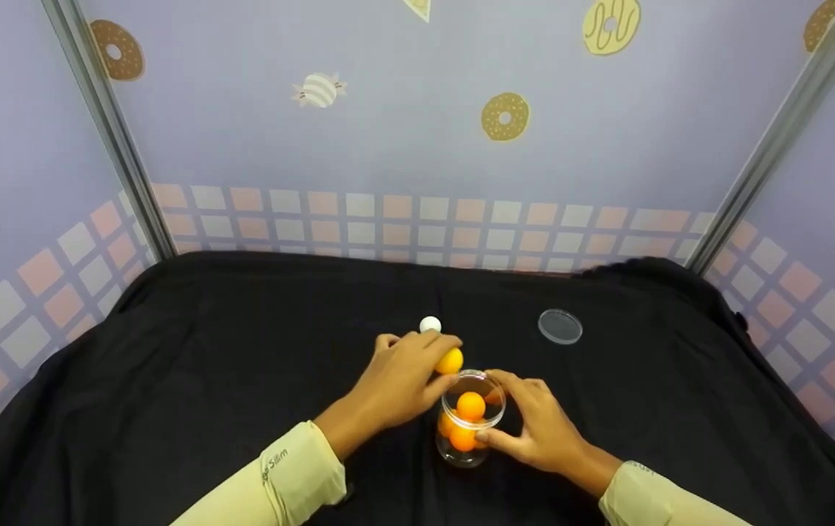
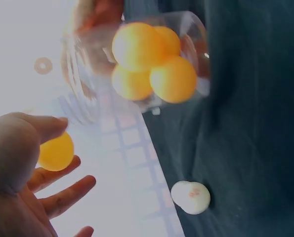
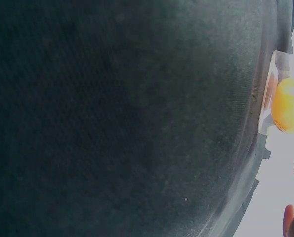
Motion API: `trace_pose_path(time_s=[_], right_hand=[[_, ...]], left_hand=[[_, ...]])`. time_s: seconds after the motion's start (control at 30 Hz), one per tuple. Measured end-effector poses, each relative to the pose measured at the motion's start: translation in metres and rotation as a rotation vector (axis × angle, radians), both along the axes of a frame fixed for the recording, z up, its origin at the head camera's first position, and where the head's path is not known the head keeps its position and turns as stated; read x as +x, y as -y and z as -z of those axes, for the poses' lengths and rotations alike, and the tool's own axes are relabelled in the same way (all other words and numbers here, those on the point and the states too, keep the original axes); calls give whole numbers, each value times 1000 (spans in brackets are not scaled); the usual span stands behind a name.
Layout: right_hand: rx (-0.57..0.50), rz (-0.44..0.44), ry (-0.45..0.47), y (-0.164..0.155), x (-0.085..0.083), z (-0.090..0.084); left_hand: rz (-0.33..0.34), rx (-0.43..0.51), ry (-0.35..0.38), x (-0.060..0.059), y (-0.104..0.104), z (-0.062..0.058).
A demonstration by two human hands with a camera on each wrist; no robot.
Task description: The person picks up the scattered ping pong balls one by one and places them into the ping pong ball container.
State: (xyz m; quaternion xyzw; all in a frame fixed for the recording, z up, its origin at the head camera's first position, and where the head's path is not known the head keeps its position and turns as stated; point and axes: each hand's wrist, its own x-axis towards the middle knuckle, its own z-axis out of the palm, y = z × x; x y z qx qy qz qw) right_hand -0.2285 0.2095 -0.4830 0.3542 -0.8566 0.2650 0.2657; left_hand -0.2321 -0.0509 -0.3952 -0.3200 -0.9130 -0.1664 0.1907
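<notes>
A clear plastic jar (image 1: 467, 420) stands on the black cloth and holds several orange balls (image 1: 470, 405). My right hand (image 1: 534, 427) grips the jar from its right side. My left hand (image 1: 406, 376) pinches one more orange ball (image 1: 450, 361) just above and left of the jar's rim. The left wrist view shows that ball (image 2: 56, 151) between thumb and fingers, with the jar (image 2: 137, 59) and its balls beyond. A white ball (image 1: 430, 324) lies on the cloth just behind my left hand, also seen as the white ball (image 2: 190, 197). The right wrist view shows mostly cloth and the jar's edge (image 3: 277, 94).
A round clear lid (image 1: 559, 326) lies flat on the black tablecloth (image 1: 205, 365) to the right rear of the jar. Patterned booth walls (image 1: 388, 131) with metal corner posts close in the back and both sides of the table.
</notes>
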Motion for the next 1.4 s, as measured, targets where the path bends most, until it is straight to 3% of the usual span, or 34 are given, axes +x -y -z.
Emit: trace_pose_path(time_s=[0.3,0.6,1.4], right_hand=[[15,5,11,0,0,0],[11,-5,8,0,0,1],[10,12,17,0,0,2]], left_hand=[[79,-70,6,11,-12,2],[131,11,177,10,-12,2],[112,27,210,11,-14,3]])
